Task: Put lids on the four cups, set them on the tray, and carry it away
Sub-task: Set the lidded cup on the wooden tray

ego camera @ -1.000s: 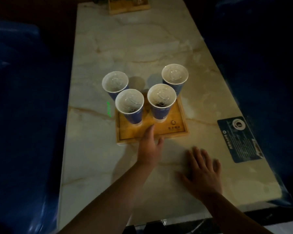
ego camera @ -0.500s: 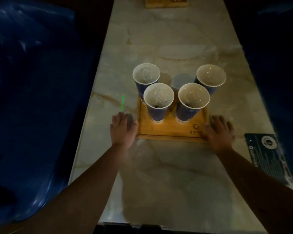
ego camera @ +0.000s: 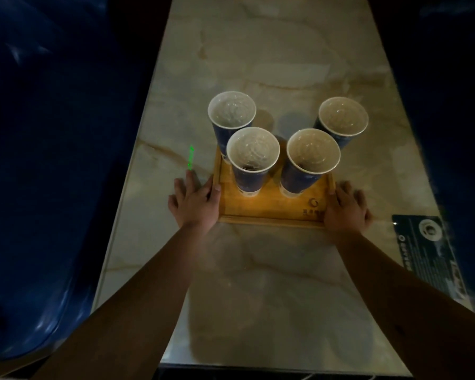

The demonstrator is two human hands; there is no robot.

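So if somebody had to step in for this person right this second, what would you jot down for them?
Left hand is at the left edge of the wooden tray, thumb on its rim; right hand is at the right edge. Whether either grips yet is unclear.
All four cups look lidded and appear to stand on the tray, which rests on the marble table.
Done: lids, loading.
Left: lift the tray level and carry it away.

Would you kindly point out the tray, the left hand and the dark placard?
tray (ego camera: 272, 207): head view, bare floor near the front.
left hand (ego camera: 194, 200): head view, back of hand.
placard (ego camera: 428, 242): head view, its middle.
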